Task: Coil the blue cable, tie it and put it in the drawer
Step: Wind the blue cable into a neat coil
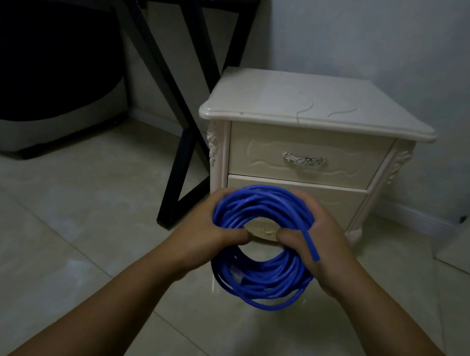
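From the head camera, the coiled blue cable (268,276) is held in the air at 6 o'clock of the cream carved wooden nightstand (313,104), in front of its lower drawer. The left hand (204,234) grips the coil at its 9 o'clock, fingers curled round the strands. The right hand (320,250) grips it at 3 o'clock, with a loose cable end lying across it. The top drawer (261,151) sits closed. A black metal table frame (177,169) stands at the nightstand's 9 o'clock on the beige tiled floor (37,240).
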Demonstrator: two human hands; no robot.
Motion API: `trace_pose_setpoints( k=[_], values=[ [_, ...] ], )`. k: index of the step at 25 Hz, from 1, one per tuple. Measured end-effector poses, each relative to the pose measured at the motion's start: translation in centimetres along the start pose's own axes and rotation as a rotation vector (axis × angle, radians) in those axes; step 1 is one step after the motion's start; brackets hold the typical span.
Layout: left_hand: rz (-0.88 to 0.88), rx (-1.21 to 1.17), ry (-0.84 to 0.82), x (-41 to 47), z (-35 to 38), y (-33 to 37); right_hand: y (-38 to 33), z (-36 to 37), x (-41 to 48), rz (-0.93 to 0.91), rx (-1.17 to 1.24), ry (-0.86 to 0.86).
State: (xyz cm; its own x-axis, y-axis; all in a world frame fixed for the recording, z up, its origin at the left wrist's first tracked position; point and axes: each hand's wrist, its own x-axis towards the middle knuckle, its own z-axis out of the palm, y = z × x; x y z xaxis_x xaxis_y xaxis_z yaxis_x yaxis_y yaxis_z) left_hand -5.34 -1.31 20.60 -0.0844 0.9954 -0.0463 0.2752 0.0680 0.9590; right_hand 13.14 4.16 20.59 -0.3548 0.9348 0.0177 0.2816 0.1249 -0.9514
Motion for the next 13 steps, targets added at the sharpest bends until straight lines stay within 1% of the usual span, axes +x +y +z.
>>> trace_pose_setpoints(
  k=[4, 7, 9, 13],
  values=[
    [0.028, 0.225, -0.116, 0.5, -0.2, 0.1, -0.1, 0.6, -0.4, -0.124, -0.244, -0.165],
    [-0.013, 0.387, -0.191, 0.7, 0.4, 0.2, 0.3, 1.1, -0.4, -0.190, -0.371, -0.237],
    [-0.060, 0.393, -0.185, 0.7, 0.7, 0.1, 0.3, 1.2, -0.5, -0.201, -0.350, -0.230],
    [-0.114, 0.249, -0.095, 0.6, 1.0, -0.1, -0.1, 0.0, -0.5, -0.126, -0.201, -0.242]
  ],
)
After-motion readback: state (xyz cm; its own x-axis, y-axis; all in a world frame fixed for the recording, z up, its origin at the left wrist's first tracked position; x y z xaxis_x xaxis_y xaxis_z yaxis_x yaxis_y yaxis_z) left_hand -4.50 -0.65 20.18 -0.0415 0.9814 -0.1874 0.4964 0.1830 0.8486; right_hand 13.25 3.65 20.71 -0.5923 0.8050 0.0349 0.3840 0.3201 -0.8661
